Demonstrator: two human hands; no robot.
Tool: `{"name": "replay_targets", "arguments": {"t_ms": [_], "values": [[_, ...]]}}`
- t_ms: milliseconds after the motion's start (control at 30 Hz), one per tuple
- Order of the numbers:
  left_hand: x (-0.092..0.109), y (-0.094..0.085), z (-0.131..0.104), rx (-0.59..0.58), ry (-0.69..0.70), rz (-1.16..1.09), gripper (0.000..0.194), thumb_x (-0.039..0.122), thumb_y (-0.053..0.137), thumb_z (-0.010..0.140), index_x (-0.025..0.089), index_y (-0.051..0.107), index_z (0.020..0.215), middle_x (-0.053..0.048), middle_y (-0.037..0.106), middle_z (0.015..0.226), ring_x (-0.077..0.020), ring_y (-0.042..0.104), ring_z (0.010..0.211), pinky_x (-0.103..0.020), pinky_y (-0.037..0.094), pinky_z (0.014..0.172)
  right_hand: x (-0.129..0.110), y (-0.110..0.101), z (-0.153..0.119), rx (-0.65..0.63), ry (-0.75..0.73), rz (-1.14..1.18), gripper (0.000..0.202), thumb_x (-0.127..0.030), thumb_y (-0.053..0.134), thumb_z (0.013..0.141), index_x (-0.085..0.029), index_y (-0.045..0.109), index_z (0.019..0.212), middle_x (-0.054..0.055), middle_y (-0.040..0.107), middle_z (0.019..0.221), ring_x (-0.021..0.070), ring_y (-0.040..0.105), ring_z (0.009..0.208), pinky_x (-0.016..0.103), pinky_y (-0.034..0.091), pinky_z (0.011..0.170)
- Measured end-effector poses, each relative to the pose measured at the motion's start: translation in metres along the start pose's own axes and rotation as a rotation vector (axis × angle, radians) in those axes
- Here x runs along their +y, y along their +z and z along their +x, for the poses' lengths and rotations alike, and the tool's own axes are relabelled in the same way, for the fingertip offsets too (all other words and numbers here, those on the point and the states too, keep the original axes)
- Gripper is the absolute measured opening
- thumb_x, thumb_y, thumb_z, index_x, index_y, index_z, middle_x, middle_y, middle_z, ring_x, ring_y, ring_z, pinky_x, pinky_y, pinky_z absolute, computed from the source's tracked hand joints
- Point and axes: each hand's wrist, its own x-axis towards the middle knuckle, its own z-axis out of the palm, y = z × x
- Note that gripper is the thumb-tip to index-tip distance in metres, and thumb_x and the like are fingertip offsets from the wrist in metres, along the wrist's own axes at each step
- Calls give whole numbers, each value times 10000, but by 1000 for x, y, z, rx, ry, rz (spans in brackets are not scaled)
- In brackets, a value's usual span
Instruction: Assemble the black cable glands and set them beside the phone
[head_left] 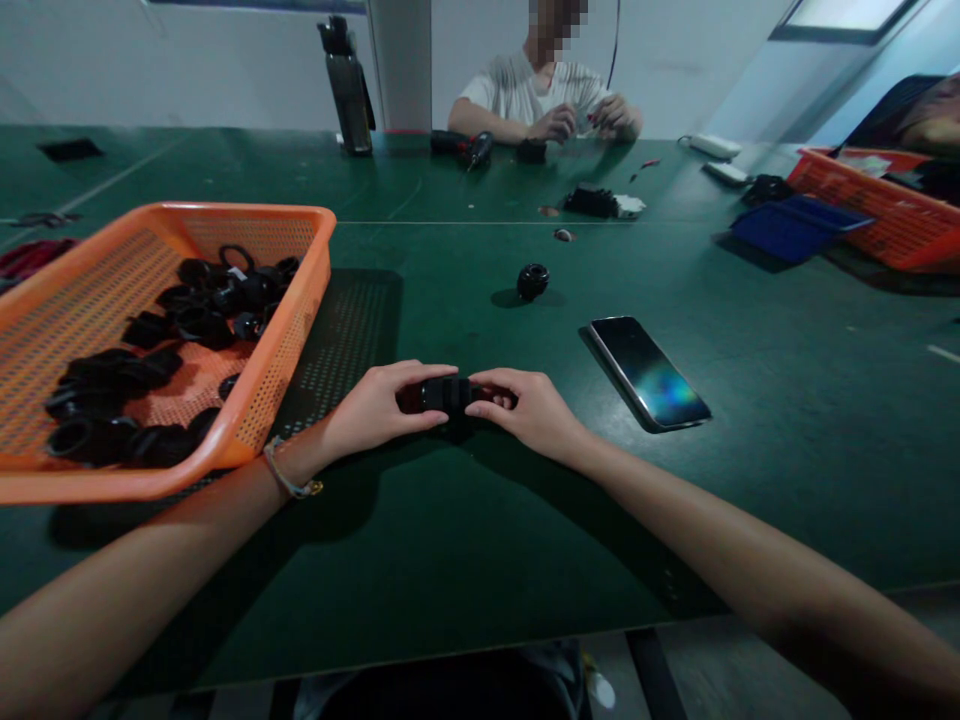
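Between my two hands is a black plastic fitting [448, 394], held just over the green table near its front edge. My left hand [375, 405] wraps round the fitting's left end, thumb on the near side and fingers on the far side. From the other side, my right hand [529, 405] pinches the right end between thumb and fingers. The fingers cover both ends, so its full shape is hidden. Farther back, a second black fitting [533, 281] stands alone on the table.
An orange basket [326, 240] with several black fittings stands left, close to my left forearm. To the right lies a phone [651, 372]. Across the table sit a person [517, 95], a bottle [349, 95] and a power tool [461, 146]. A blue tray [799, 228] and another orange basket [874, 205] are far right.
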Motion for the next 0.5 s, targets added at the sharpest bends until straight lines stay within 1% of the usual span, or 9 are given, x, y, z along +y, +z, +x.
{"name": "replay_targets", "arguments": {"t_ms": [200,333,433,500], "values": [[0,0,0,2,14,1,449,358,629,744,185,589,1157,-50,658,989,-168,604,834,-283,470,780,-4,-2,0,-10,-7,-15,188,-241,659,762,-168,678,935,40,693,859,118,586,673,252,451,598],[-1,0,1,2,13,-5,449,364,625,745,170,592,1149,-56,655,990,-169,603,830,-284,467,776,-6,-2,-1,-23,-15,-40,200,-219,638,779,-151,653,966,54,682,892,141,600,772,277,461,655],[0,0,1,4,1,-6,450,371,622,743,169,595,1144,-55,656,961,-171,604,808,-278,469,732,-6,-2,-1,-6,-1,-22,330,-203,662,751,-156,595,1071,61,671,940,155,600,824,297,464,679],[0,0,1,4,-10,-9,452,372,619,742,167,596,1144,-54,657,943,-171,605,791,-275,468,702,-5,-1,-2,-3,-2,10,432,-191,683,724,-177,543,1133,54,661,966,152,599,814,294,466,663]]}}
